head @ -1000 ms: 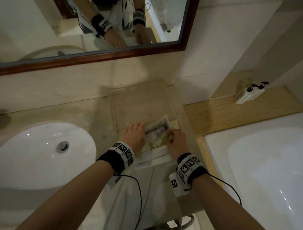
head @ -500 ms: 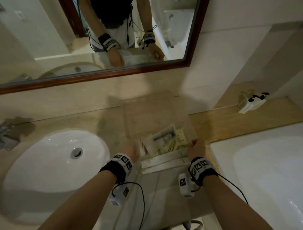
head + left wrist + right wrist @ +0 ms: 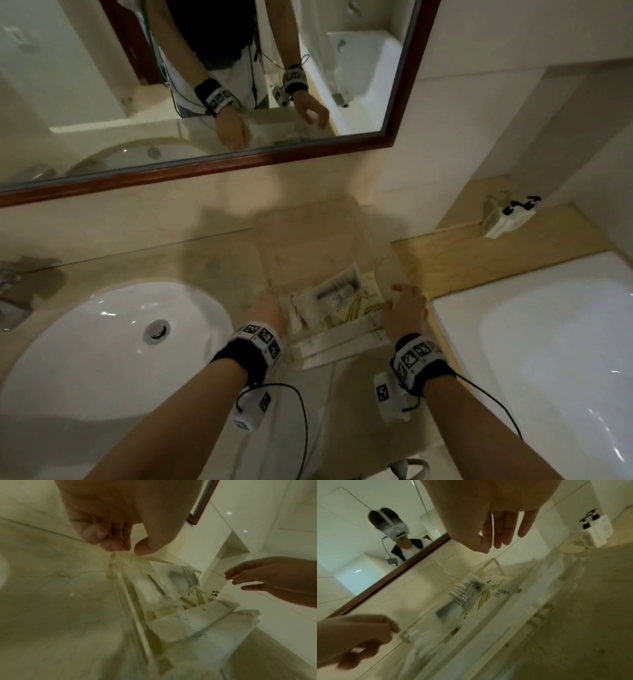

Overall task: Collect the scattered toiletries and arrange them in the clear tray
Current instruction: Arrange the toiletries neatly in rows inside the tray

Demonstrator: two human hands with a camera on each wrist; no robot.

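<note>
The clear tray (image 3: 308, 246) lies on the marble counter between the sink and the bathtub. Its near end holds a white sachet with black print (image 3: 337, 291), a packet with yellow stripes (image 3: 366, 301) and long white packets (image 3: 342, 339) laid crosswise. My left hand (image 3: 269, 308) is at the tray's left wall; in the left wrist view its thumb and fingers (image 3: 130, 550) pinch the clear rim (image 3: 154, 559). My right hand (image 3: 407, 305) is at the right wall with straight fingers (image 3: 505, 534) and holds nothing.
A white sink (image 3: 102, 342) lies to the left, with a faucet (image 3: 10, 291) at the far left edge. A white bathtub (image 3: 548, 342) is to the right. A white caddy with black pump bottles (image 3: 507, 216) stands on the wooden ledge. A framed mirror (image 3: 205, 85) hangs above.
Both hands have left the packets inside the tray and moved outward to its left and right walls. The head view has tilted up towards the mirror.
</note>
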